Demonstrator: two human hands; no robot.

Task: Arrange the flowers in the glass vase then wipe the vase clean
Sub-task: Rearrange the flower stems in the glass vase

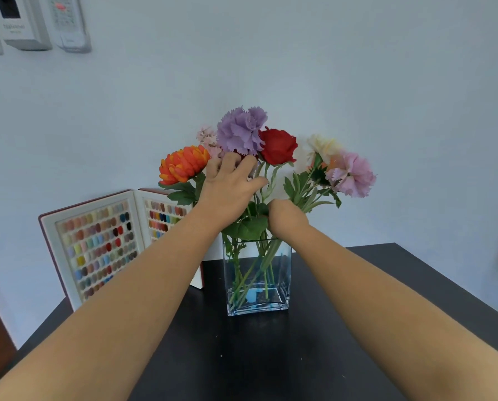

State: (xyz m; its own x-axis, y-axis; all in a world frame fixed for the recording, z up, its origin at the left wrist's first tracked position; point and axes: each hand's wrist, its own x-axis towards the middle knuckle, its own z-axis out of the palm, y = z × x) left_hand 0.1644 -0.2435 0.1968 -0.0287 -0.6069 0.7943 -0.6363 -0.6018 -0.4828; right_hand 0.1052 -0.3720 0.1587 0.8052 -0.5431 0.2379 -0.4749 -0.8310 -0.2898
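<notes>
On the black bench (343,328), close to the pale wall, I see the rectangular glass vase (257,280) standing upright with the flower stems crossing inside it. Above its rim the blooms fan out: an orange flower (183,164) to the left, a purple carnation (241,130) at the top, a red rose (278,146) just beside it, a small pale pink sprig (207,139) behind the purple one, and a cream bloom (323,146) with a pink carnation (353,174) leaning out to the right.

My left hand (230,188) reaches in among the stems just under the purple carnation, fingers spread and bent forward into the bunch, thumb out toward the rose stem; I cannot tell whether the fingertips pinch a stem or only touch it. My right hand (285,217) sits lower, just above the vase rim, fingers curled out of sight into the stems where the right-hand cluster comes together; it seems to grip them, though the fingers themselves are hidden.

Behind the vase on the left, an open book of colour samples (97,244) stands propped on the bench. High on the wall at the left are a white panel (19,21) and a remote in a holder (68,21).
</notes>
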